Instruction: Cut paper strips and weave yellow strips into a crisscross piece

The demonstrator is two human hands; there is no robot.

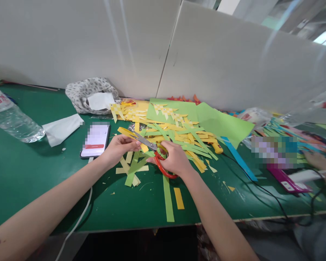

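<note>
My right hand (173,158) is closed round the red handles of a pair of scissors (158,158), whose metal blades point left and up. My left hand (118,146) pinches a yellow paper strip (128,133) that lies across the blades. Both hands hover over a heap of yellow and green paper strips (179,136) on the green table (29,174). Loose green and yellow strips (168,197) lie just below my hands near the table's front edge.
A phone (95,140) on a white cable lies left of my hands. Farther left are a folded white paper (62,128) and a lying water bottle (12,117). A patterned cloth bag (88,93) rests by the white partition. Another person's hand (319,159) is at right, near black cables.
</note>
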